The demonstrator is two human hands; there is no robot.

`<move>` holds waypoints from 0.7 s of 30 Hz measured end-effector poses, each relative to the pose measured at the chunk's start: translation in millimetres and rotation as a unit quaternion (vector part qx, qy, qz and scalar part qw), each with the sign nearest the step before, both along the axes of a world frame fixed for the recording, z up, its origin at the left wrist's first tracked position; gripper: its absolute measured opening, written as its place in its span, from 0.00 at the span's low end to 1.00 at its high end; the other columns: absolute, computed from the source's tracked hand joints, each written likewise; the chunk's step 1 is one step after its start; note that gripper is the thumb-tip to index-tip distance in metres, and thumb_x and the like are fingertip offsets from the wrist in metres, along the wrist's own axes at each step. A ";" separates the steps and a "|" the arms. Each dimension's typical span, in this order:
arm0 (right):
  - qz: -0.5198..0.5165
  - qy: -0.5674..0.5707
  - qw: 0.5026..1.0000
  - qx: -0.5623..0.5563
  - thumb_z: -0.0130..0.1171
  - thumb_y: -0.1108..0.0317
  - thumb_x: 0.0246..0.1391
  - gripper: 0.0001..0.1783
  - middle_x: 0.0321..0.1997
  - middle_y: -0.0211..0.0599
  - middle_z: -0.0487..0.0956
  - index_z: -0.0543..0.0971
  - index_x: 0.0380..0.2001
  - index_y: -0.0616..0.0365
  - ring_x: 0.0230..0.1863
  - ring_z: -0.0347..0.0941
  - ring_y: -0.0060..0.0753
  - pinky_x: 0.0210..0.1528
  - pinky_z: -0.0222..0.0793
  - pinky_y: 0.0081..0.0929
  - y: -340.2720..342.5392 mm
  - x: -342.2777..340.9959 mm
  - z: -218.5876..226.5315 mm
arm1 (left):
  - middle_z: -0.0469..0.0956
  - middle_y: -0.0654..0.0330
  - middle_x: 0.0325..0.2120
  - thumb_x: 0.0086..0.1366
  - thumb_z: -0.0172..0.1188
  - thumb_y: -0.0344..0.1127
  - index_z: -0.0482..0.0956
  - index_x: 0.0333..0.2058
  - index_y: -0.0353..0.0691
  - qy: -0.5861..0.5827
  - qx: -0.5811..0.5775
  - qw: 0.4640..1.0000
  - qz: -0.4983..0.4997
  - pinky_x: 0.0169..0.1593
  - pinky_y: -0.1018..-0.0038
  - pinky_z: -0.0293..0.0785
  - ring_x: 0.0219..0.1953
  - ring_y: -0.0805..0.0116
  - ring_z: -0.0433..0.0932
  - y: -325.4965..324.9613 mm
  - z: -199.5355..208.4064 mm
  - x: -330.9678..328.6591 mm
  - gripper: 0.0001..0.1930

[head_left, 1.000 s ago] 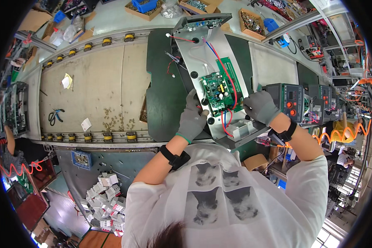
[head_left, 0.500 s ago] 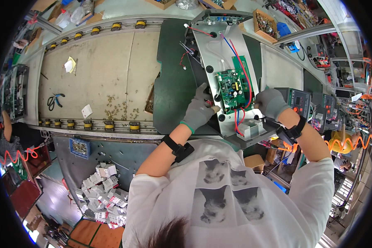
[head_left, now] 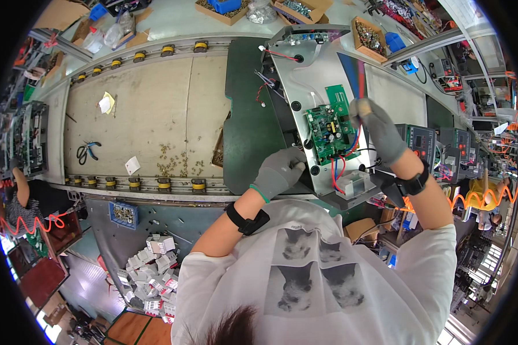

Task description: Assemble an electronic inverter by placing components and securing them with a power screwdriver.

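A metal chassis panel [head_left: 293, 77] slants across the dark green board [head_left: 244, 115] in front of me, with a green circuit board [head_left: 331, 126] mounted on it. Red and blue wires [head_left: 355, 138] run beside the circuit board. My right hand [head_left: 380, 132], in a grey glove, is closed around these wires above the board's right side; their upper stretch is blurred by motion. At the chassis's near left edge is my gloved left hand [head_left: 279, 171], its fingers curled in. Whatever it may hold is hidden. A pale block-shaped part [head_left: 354, 183] sits at the chassis's near end.
Pliers [head_left: 88, 152], paper scraps and scattered small screws [head_left: 175, 164] lie on the conveyor surface at left. Grey control boxes [head_left: 417, 141] stand right of the chassis. Below left are a blue bin [head_left: 124, 214] and piled white-grey parts [head_left: 149, 270]. Boxes of parts line the far side.
My right hand has risen from the chassis's right edge and now grips the red and blue wires, which have swung. My left hand has drawn nearer to me, fingers curling. The view has shifted slightly.
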State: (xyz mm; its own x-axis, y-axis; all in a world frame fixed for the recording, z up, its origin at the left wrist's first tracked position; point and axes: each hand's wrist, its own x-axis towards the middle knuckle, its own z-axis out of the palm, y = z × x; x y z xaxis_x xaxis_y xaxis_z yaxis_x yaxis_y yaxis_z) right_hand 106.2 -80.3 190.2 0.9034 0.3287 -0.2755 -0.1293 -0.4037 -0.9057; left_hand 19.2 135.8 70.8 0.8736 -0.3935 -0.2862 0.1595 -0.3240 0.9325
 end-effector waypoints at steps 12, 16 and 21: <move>0.294 -0.211 0.822 -0.439 0.58 0.71 0.33 0.04 0.23 0.33 0.74 0.79 0.19 0.51 0.34 0.67 0.39 0.40 0.63 0.35 -73.7 -45.4 57.8 | 0.77 0.52 0.37 0.59 0.52 0.37 0.75 0.47 0.41 0.002 -0.043 0.979 -0.198 0.44 0.68 0.72 0.38 0.59 0.76 -26.3 10.8 0.7 0.17; 0.307 -0.251 0.800 -0.450 0.59 0.70 0.28 0.05 0.23 0.30 0.74 0.79 0.17 0.48 0.35 0.68 0.36 0.43 0.63 0.34 -60.9 -50.2 45.3 | 0.79 0.53 0.33 0.57 0.55 0.40 0.78 0.42 0.42 0.010 -0.012 0.985 -0.174 0.40 0.68 0.73 0.34 0.58 0.78 -32.4 7.7 -0.7 0.15; 0.358 -0.251 0.804 -0.403 0.58 0.69 0.27 0.06 0.20 0.32 0.73 0.77 0.17 0.50 0.35 0.67 0.38 0.42 0.63 0.37 -45.2 -52.0 32.6 | 0.80 0.56 0.30 0.54 0.59 0.43 0.80 0.39 0.43 0.027 0.048 0.984 -0.170 0.38 0.69 0.74 0.33 0.60 0.79 -29.2 10.2 -1.1 0.16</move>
